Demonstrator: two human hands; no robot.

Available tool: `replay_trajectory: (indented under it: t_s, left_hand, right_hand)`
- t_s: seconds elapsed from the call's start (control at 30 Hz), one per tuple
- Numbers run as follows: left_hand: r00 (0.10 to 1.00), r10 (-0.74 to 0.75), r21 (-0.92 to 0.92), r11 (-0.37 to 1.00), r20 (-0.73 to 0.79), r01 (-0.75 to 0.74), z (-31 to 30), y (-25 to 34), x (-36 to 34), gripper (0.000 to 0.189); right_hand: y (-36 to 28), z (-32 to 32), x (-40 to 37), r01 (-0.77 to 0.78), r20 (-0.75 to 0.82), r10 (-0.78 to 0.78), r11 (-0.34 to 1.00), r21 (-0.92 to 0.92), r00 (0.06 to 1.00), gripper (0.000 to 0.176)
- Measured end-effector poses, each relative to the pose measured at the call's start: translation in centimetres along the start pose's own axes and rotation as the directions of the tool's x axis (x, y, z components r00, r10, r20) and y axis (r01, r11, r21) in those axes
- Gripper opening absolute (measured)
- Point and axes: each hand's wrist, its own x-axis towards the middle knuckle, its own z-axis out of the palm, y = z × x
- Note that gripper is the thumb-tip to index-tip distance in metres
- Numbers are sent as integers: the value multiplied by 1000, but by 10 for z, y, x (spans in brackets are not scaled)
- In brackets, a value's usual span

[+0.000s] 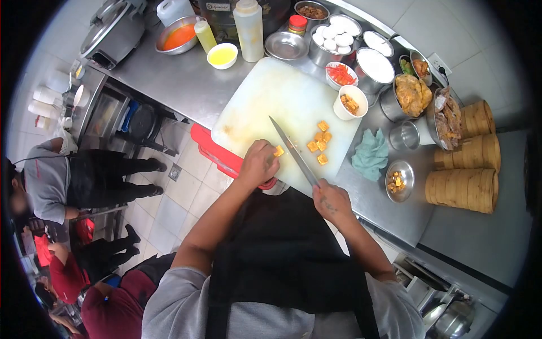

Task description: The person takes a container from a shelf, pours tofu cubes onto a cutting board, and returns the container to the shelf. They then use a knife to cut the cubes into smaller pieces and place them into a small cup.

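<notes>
On the white cutting board, my left hand is closed around a small orange-yellow piece that shows at its fingertips. My right hand grips the handle of a long knife. The blade lies diagonally over the board, its tip pointing away from me, just right of the held piece. Several orange-yellow cubes sit in a loose group right of the blade. A white paper cup with similar pieces inside stands near the board's right edge.
Beyond the board stand a squeeze bottle, a bowl of yellow liquid and a bowl of red strips. To the right are a teal cloth, a metal bowl and bamboo steamers. Other people stand at the left.
</notes>
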Motion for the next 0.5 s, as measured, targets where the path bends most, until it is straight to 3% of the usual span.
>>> replay_trajectory:
  t_s: [0.1, 0.5]
  left_hand:
    - [1000, 16, 8, 1000, 4, -16, 3, -1, 3, 26]
    - [1000, -7, -45, 999, 9, 7, 3, 0, 5, 22]
  right_hand:
    - [-13, -5, 3, 5, 83, -1, 999, -39, 997, 23]
    - [-27, 0, 10, 81, 77, -69, 983, -166, 995, 21]
